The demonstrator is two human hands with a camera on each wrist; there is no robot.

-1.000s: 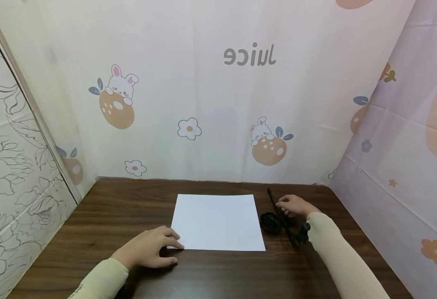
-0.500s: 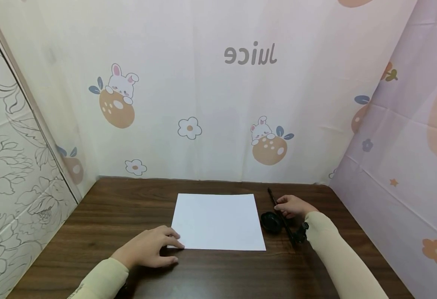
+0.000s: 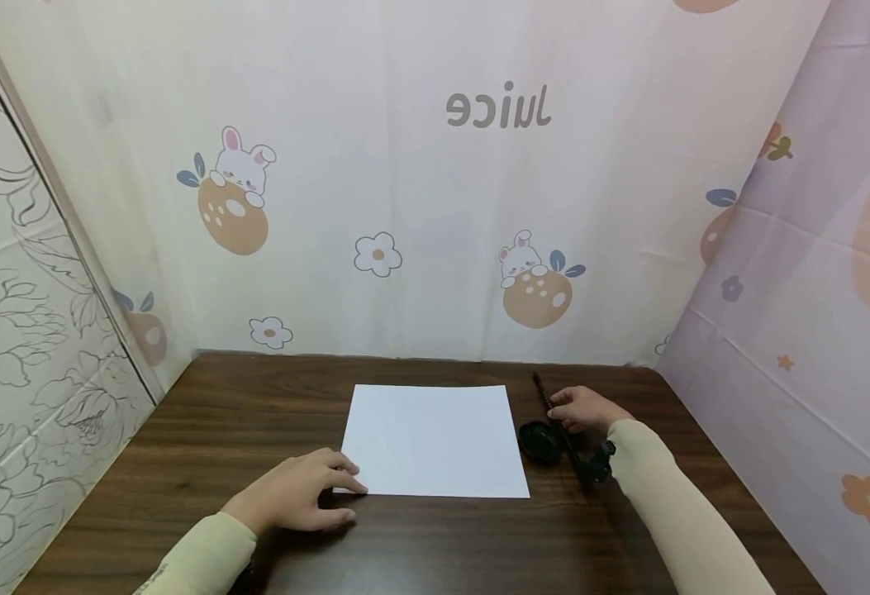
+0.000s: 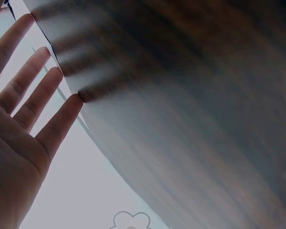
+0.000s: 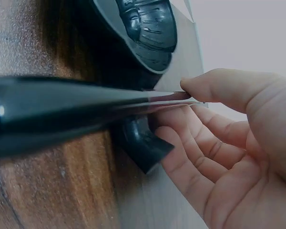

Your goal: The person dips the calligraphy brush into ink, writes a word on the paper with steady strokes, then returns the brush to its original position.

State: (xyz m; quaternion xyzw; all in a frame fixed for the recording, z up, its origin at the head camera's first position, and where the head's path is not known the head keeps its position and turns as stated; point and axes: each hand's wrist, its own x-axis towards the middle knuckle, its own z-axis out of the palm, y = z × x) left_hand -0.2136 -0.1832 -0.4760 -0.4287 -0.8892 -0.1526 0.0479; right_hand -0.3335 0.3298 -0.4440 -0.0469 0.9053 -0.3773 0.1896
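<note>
My right hand [image 3: 587, 408] pinches a long, slim writing brush [image 3: 572, 453] between thumb and fingers, to the right of the paper. In the right wrist view, the brush's thick, glossy black end [image 5: 47, 112] tapers towards the thumb. Beside it stands a small black dish [image 3: 540, 444], which has ridges inside and a short stub [image 5: 145, 145] under the brush. My left hand [image 3: 301, 493] rests with spread fingers at the near left corner of a blank white sheet of paper [image 3: 435, 442]. In the left wrist view, the left fingertips [image 4: 75, 101] touch down along the paper's edge.
The dark wooden table [image 3: 256, 397] carries the paper, dish and brush. Behind it hangs a pale curtain [image 3: 435, 182] with rabbit and flower prints. A similar cloth [image 3: 791, 273] closes the right side, and a flower-patterned panel [image 3: 40, 330] stands at the left.
The right fingers have shifted very slightly on the brush, which stays almost in place. The left hand and the paper have not visibly moved.
</note>
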